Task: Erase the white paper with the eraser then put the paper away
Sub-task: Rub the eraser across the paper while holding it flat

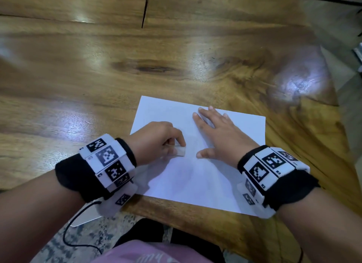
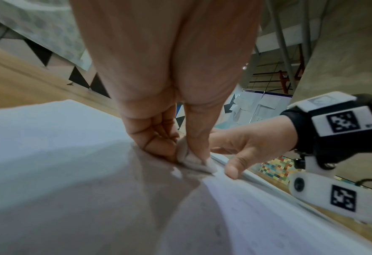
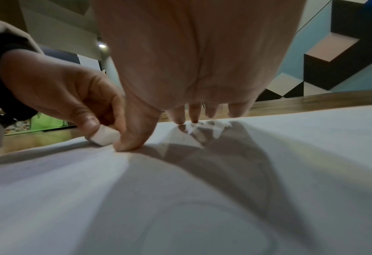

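A white sheet of paper (image 1: 195, 174) lies flat near the front edge of the wooden table (image 1: 98, 76). My left hand (image 1: 160, 141) pinches a small white eraser (image 1: 181, 151) between thumb and fingers, its lower face down on the paper (image 2: 49, 172). The eraser (image 2: 193, 160) shows under my curled left fingers in the left wrist view, and again as a white block (image 3: 104, 136) in the right wrist view. My right hand (image 1: 217, 133) lies flat on the sheet (image 3: 180, 198), fingers spread and straight, thumb close to the eraser.
The table's right edge (image 1: 333, 106) curves away close to the paper. A dark slot (image 1: 145, 9) cuts the tabletop at the back. A black cable (image 1: 78, 233) hangs from my left wrist unit below the front edge.
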Demonstrator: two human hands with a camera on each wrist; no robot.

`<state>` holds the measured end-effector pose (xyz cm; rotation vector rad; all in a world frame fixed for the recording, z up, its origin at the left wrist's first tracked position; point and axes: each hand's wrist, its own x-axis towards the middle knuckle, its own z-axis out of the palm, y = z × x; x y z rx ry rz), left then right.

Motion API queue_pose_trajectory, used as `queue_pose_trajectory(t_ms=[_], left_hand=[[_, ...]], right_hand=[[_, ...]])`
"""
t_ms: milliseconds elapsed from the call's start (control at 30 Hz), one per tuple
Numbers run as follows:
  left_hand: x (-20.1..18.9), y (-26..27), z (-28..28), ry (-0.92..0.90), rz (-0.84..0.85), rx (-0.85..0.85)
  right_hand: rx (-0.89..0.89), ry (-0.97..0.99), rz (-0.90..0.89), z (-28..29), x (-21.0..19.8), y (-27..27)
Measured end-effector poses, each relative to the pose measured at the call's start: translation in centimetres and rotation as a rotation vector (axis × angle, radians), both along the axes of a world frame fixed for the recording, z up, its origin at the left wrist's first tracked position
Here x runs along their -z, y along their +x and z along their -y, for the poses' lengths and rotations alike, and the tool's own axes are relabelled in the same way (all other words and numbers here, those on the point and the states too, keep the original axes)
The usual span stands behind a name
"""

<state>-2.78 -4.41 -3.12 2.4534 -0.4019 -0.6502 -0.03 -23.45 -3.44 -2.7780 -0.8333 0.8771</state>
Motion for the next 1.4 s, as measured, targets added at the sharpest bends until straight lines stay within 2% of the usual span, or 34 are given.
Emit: queue_pose_trajectory(t_ms=[200, 333, 433, 533, 600, 733, 800, 933, 1000, 1133, 1233, 1400], left_hand=[[-0.4, 0.7, 0.5, 0.016, -0.028, -0.012], [-0.2, 2.1, 2.1, 0.039, 0.100, -0.045], [0.4, -0.6, 1.8, -0.023, 0.157, 0.080], [0.4, -4.1, 0.6, -0.067, 0.027, 0.164], [0.3, -3.9, 0.5, -0.074, -0.005, 0.157], [0.3, -0.9, 1.4, -0.066, 0.128, 0.102], [0.6, -1.6, 1.1, -0.074, 0.149, 0.101], [0.6, -5.4, -0.4, -0.087, -0.020, 0.145], [0.2, -4.6, -0.5, -0.100, -0.050, 0.125], [0.2, 0.0, 0.5, -0.045, 0.129, 0.040], [0.5, -0.7, 0.5, -0.031, 0.154, 0.033], [0.2, -5.0, -1.2, -0.056, -0.039, 0.127]], right_hand=[[-0.031, -0.012, -0.017, 0.7, 0.7, -1.4], [-0.034, -0.028, -0.007, 0.6, 0.8, -1.4], [-0.031, -0.028, -0.010, 0.6, 0.7, -1.4], [-0.030, -0.029, -0.015, 0.6, 0.6, -1.4], [-0.029, -0.028, -0.018, 0.6, 0.5, -1.4], [-0.020, -0.025, -0.014, 0.5, 0.5, -1.5], [-0.020, -0.023, -0.016, 0.5, 0.5, -1.4], [-0.023, -0.027, -0.017, 0.5, 0.4, -1.4], [-0.022, -0.025, -0.019, 0.5, 0.4, -1.5], [-0.019, -0.023, -0.014, 0.5, 0.5, -1.5], [-0.017, -0.022, -0.016, 0.5, 0.6, -1.5], [-0.015, -0.021, -0.016, 0.5, 0.5, -1.5]])
